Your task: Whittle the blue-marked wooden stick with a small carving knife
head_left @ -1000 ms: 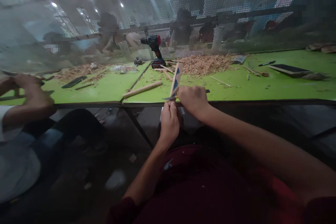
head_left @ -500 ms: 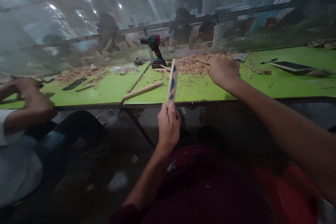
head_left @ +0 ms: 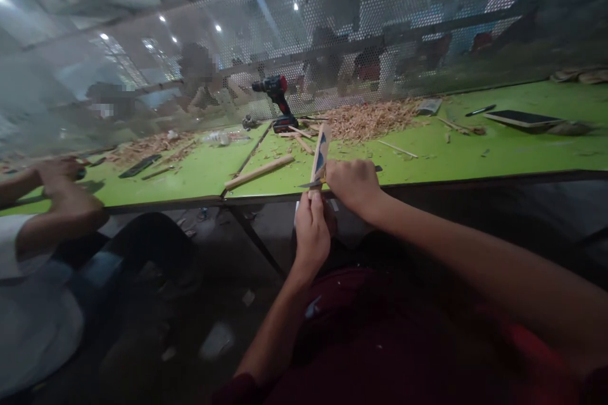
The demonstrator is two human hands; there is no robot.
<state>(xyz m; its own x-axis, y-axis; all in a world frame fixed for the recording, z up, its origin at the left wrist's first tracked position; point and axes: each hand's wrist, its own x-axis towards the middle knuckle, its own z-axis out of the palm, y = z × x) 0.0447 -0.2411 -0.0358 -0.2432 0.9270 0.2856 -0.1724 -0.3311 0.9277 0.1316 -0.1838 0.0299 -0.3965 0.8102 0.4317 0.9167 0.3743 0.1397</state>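
Wood strip (head_left: 320, 155) with blue marks was at the near edge of the green table (head_left: 451, 161); we had its near end pinched in our left hand (head_left: 313, 234), right hand (head_left: 354, 188) wrapped round a knife (head_left: 310, 185).

I can read no lettering or numbers from here. Any markings on the drill (head_left: 279, 101), standing near the far edge of the tabletop (head_left: 513, 149), are too small for me; blue marks (head_left: 322, 153) on the wood strip (head_left: 317, 159) spell nothing I can make out.
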